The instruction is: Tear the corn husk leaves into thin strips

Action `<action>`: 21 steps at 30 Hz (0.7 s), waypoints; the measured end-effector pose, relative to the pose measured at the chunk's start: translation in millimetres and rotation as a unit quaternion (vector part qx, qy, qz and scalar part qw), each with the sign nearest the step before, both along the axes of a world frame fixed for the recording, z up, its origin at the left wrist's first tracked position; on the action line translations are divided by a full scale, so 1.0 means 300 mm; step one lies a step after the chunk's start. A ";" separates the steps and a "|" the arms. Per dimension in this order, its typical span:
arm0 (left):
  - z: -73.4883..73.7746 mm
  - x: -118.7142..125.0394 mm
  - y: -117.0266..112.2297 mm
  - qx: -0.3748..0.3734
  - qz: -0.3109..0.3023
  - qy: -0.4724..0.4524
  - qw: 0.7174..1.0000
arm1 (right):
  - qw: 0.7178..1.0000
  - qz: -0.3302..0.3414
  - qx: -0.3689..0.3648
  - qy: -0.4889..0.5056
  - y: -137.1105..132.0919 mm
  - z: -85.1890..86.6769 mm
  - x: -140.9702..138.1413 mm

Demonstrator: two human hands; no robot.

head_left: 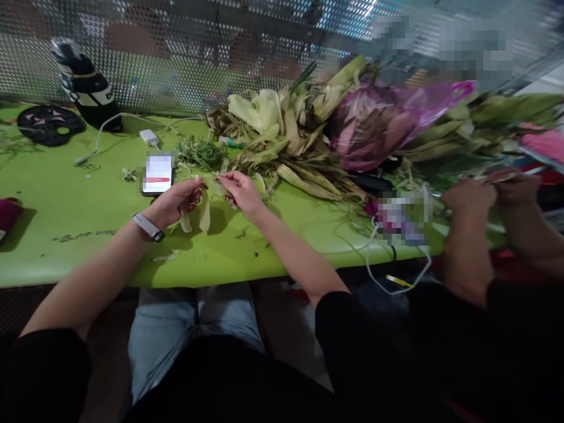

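My left hand (180,201), with a grey watch at the wrist, is closed on pale corn husk strips (203,212) that hang down over the green table (66,235). Close beside it, my right hand (240,191) pinches the upper end of the same husk, fingers curled together. Both hands hover just in front of a big heap of corn husks and leaves (291,141).
A phone (157,174) lies left of my hands, with a white charger (150,138) and cable behind it. A pink plastic bag (379,126) sits in the heap. Another person's hands (489,194) work at the right. A black boot (86,85) and dark disc (48,124) stand far left.
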State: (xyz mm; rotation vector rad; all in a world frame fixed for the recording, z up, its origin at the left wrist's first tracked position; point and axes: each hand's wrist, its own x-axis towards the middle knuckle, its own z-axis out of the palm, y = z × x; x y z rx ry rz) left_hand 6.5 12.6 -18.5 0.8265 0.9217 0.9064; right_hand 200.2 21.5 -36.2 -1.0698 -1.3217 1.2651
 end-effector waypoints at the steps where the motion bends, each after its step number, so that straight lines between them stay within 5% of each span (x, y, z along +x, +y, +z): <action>1: 0.003 0.000 0.004 -0.009 0.010 0.002 1.000 | 1.000 -0.006 -0.002 -0.009 0.012 -0.006 0.008; 5: 0.010 -0.009 0.018 -0.012 0.037 -0.005 0.999 | 0.998 -0.030 0.003 -0.046 0.052 -0.025 0.039; 10: 0.010 -0.019 0.023 -0.012 0.041 -0.015 0.999 | 0.983 -0.084 0.128 -0.104 0.055 -0.023 0.049; 17: -0.001 -0.016 0.017 0.013 0.020 0.022 0.999 | 0.982 0.041 0.136 -0.128 -0.018 0.028 0.024; 21: -0.004 -0.011 0.012 0.035 0.039 0.033 0.998 | 0.974 -0.019 0.198 -0.110 -0.052 0.053 0.014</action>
